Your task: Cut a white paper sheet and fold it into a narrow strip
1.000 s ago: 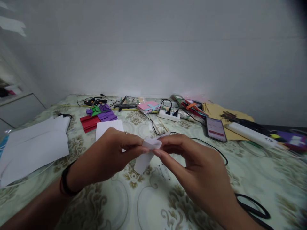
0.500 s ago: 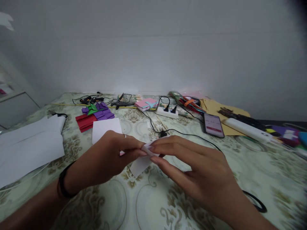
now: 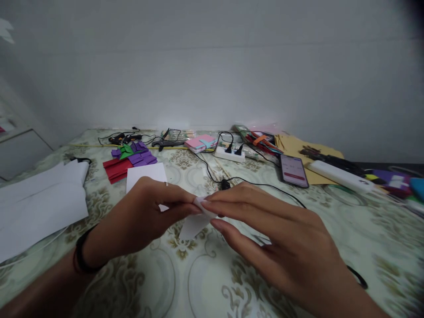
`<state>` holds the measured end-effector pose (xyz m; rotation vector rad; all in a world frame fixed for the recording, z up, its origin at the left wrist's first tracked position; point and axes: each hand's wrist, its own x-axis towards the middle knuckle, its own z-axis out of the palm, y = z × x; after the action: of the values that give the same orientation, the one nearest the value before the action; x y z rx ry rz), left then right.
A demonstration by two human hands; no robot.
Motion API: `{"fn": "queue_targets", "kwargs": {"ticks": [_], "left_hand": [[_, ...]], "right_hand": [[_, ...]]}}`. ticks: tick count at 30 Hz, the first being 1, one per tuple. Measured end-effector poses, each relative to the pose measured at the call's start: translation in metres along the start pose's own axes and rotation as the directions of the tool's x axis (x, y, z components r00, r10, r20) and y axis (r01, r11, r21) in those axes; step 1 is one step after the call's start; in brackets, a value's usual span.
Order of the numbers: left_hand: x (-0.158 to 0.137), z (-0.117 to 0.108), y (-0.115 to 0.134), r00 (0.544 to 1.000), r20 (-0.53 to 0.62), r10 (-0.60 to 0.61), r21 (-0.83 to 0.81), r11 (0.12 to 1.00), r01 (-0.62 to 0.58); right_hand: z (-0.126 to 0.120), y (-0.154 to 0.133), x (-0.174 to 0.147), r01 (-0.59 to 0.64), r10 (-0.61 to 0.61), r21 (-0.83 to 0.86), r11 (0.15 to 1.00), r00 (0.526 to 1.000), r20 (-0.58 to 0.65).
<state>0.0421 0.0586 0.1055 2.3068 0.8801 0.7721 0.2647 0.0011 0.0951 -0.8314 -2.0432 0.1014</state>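
Observation:
A small piece of white paper point(image 3: 192, 227), folded along its upper part, is held above the table in front of me. My left hand point(image 3: 149, 216) pinches its left end between thumb and fingers. From the other side, my right hand point(image 3: 274, 234) grips the folded edge with its fingertips, the thumb low and slightly apart from the fingers. Part of the paper hangs down below the fingertips, and the rest is hidden behind my right fingers. Behind my left hand lies a flat white paper sheet point(image 3: 145, 173).
Large white sheets point(image 3: 39, 198) cover the left side. Folded red paper point(image 3: 117, 170) and purple paper point(image 3: 142, 158) lie behind. Toward the wall are a pink notebook point(image 3: 200, 143) and a power strip point(image 3: 229, 154) with trailing cables. A phone point(image 3: 293, 171) lies right, beside a white bar point(image 3: 341, 176).
My right thumb has moved a little away from the paper's lower edge, and my right hand has shifted slightly right. The left hand keeps its pinch.

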Motion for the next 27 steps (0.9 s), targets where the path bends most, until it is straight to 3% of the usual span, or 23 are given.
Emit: {"fn": "queue_targets", "kwargs": {"ticks": [9,14,17,21,24,27], "left_hand": [[-0.001,-0.002,0.002,0.997,0.062,-0.036,-0.047,0.998,0.039],[0.001,-0.002,0.0,1.0,0.025,-0.019,-0.049,0.999,0.02],[0.004,-0.004,-0.003,0.998,-0.019,-0.068,-0.181,0.981,0.063],[0.01,-0.002,-0.013,0.972,-0.058,-0.229,-0.452,0.874,0.179],[0.016,0.01,-0.024,0.925,-0.161,-0.344,-0.601,0.777,0.185],[0.016,0.025,-0.034,0.895,-0.172,-0.411,-0.721,0.672,0.17]], "right_hand": [[0.003,0.0,0.0,-0.027,0.03,0.076,0.997,0.999,-0.036],[0.008,0.003,-0.001,-0.112,0.119,0.081,0.99,0.989,-0.087],[0.006,0.01,0.0,-0.15,0.15,0.009,0.989,0.98,-0.133],[0.006,0.02,0.001,-0.226,0.208,-0.122,0.966,0.967,-0.147],[0.012,0.021,0.001,-0.337,0.337,-0.038,0.941,0.941,-0.008],[0.018,0.022,-0.004,-0.405,0.401,0.004,0.914,0.908,0.117]]}}
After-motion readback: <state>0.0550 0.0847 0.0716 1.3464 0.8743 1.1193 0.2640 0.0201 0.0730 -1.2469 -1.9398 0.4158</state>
